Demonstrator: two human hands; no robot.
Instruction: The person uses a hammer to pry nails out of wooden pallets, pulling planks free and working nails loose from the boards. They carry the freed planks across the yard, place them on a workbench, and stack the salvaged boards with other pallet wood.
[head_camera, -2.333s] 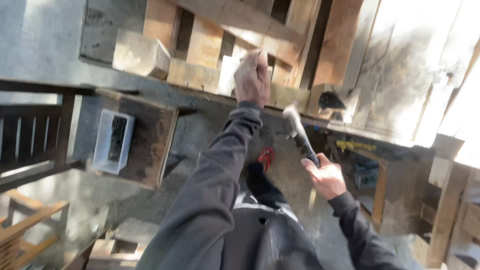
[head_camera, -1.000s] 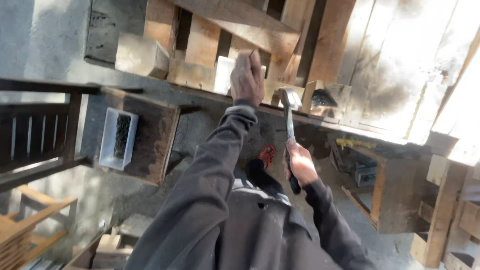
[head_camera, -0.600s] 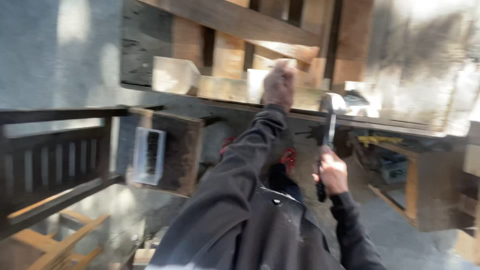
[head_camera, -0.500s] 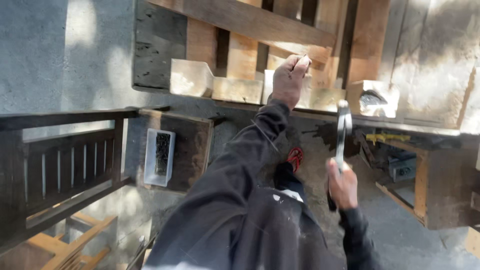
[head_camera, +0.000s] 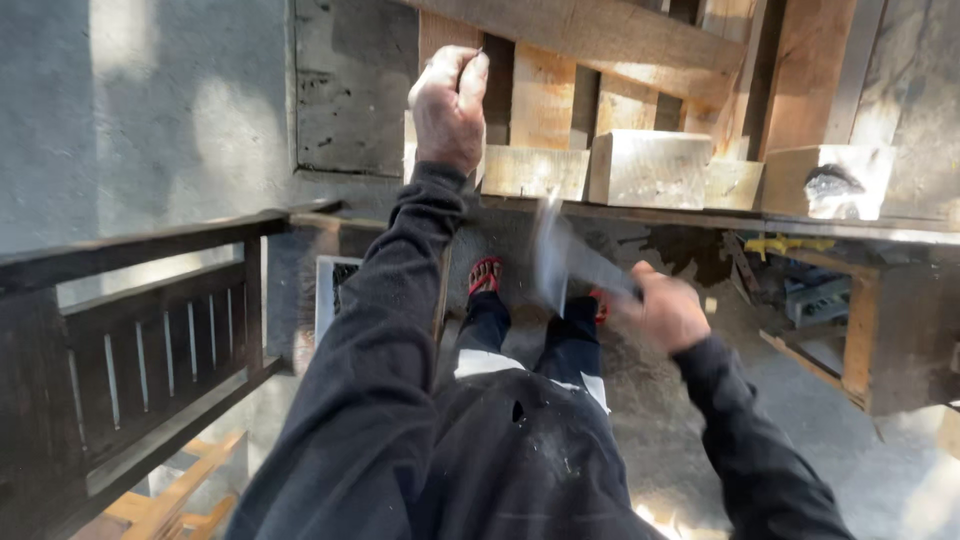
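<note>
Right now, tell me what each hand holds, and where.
Right hand grips a hammer by its handle end. Left hand pinches something small against the wood; too small to tell.

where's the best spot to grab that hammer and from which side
Judging by its pose, the handle end away from the head is the part to grip, as the right hand does now: closed around the dark handle from the right, with the hammer reaching left and up across the legs. The head is motion-blurred, so its exact shape cannot be told. The left hand is raised against the wooden planks.

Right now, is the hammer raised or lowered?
Lowered: the hammer is motion-blurred at knee level in the right hand, well below the left hand.
</note>
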